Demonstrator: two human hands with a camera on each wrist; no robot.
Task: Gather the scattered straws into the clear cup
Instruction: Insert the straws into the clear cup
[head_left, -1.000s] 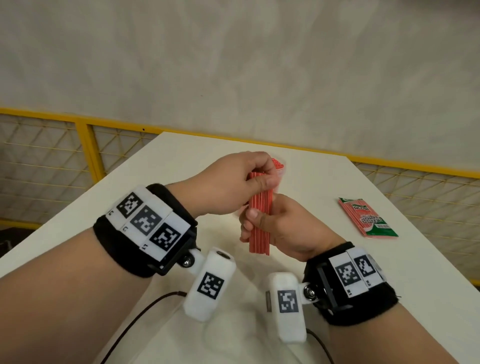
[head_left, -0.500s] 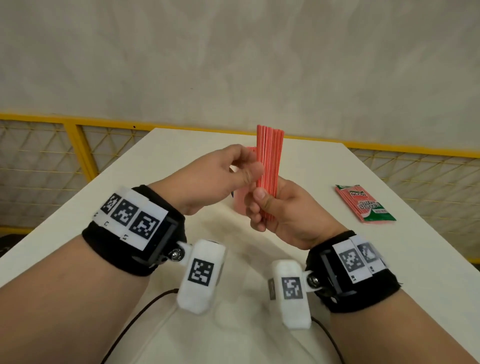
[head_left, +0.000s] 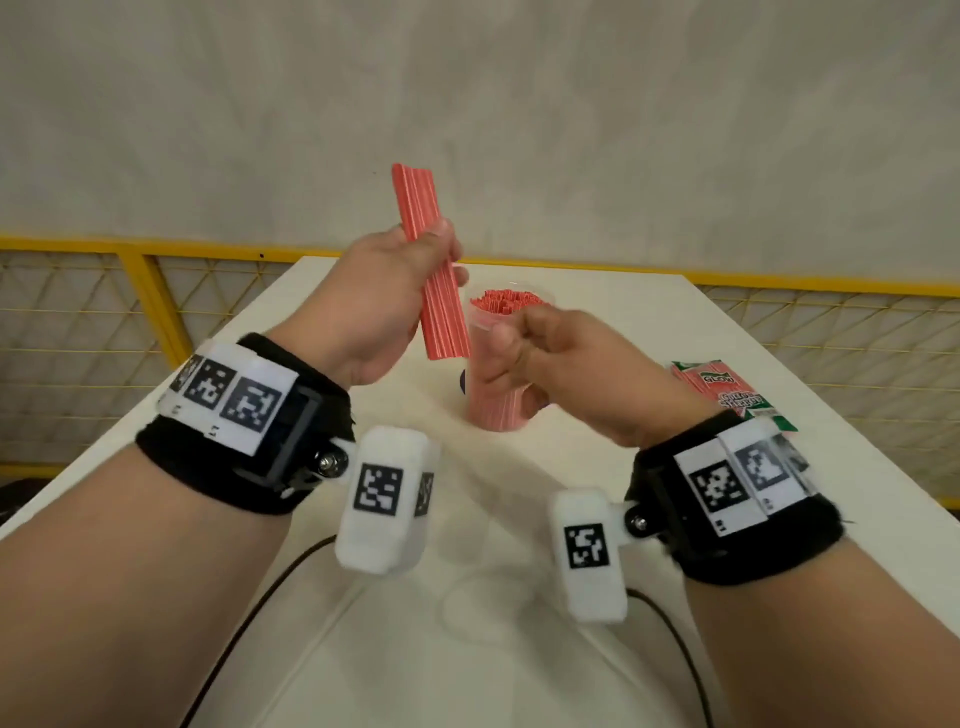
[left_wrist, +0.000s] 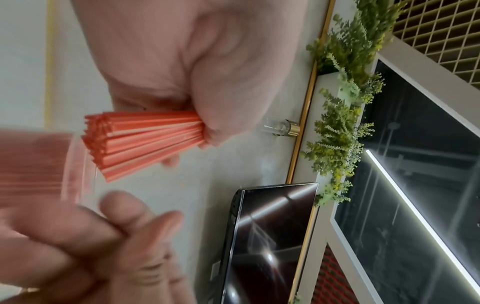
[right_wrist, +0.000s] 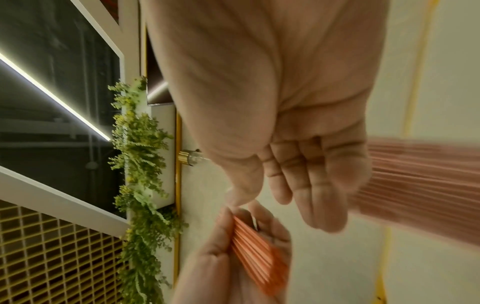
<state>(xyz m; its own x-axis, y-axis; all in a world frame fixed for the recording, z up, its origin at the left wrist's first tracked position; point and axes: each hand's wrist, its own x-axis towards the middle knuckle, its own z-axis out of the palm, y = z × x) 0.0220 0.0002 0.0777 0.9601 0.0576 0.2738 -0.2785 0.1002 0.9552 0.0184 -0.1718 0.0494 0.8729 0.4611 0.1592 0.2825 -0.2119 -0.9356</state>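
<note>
Gripping a red bundle of straws (head_left: 428, 260) mid-length, the left hand (head_left: 374, 306) holds it tilted above the table (head_left: 649, 322), just left of the clear cup (head_left: 498, 364). That cup, packed with straws, stands upright with the right hand (head_left: 566, 364) wrapped around it. A straw packet (head_left: 727, 392) lies further right.

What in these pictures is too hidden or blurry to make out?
- Head view: the right hand covers the clear cup's side, so the grip is unclear.
- Head view: the wrist gear partly hides the straw packet.
- Left wrist view: the cup is blurred and cut by the edge.
- Right wrist view: the held straw bundle is blurred, uncountable.
</note>
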